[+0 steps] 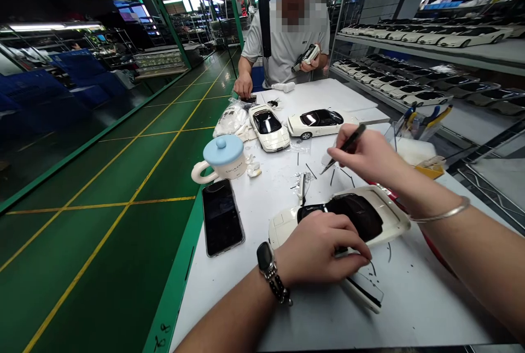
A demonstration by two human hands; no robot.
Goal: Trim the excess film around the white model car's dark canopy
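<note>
A white model car point(394, 208) with a dark roof and windows lies in front of me, its doors swung out on both sides. My left hand point(324, 249) lies over its near side, fingers curled and closed around the body by the open near door point(365, 295); the fingertips partly hide what they grip. In my right hand point(365, 150) is a pair of black tweezers point(348, 142), pinched between thumb and fingers. Their tips point down at the table, beyond the car, among thin black strips point(332, 177). The far door point(302, 189) stands out from the car.
A phone point(222, 219) and a mug with a blue lid point(223, 150) are at the left edge. Two more white model cars point(268, 128) stand farther back. Across the table point(229, 298), a co-worker point(295, 41) holds a car part. Shelves of model cars point(410, 35) line the right.
</note>
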